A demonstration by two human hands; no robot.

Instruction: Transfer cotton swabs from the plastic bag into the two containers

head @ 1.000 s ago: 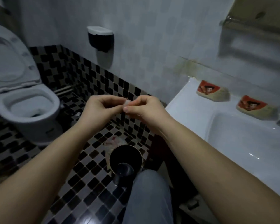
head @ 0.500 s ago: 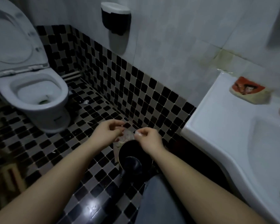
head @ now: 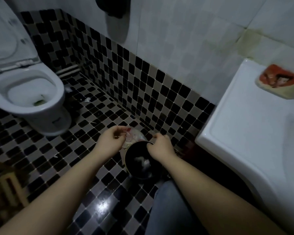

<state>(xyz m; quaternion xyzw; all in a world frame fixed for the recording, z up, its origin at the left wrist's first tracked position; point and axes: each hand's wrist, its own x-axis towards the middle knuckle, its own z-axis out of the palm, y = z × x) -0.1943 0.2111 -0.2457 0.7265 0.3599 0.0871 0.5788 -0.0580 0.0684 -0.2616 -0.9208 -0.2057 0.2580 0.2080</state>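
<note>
A round dark container (head: 136, 173) with a thin gold rim stands on the checkered floor, and a white wad (head: 143, 162) lies inside it. A crumpled clear plastic bag (head: 134, 135) lies just behind the container. My left hand (head: 111, 139) hovers at the bag's left edge with its fingers curled; whether it pinches the bag is unclear. My right hand (head: 160, 147) is over the container's far right rim, fingers closed, with nothing visible in them. No single cotton swab can be made out.
A white toilet (head: 29, 99) with its lid up stands at the left. A white sink counter (head: 241, 133) runs along the right, with a beige tub with an orange-red top (head: 278, 82) on its ledge. My knee in jeans (head: 170, 209) is below the container. Small scraps litter the floor.
Both hands have dropped from chest height to the container on the floor and moved apart. The small white piece held between them is gone, and a white wad now lies in the container.
</note>
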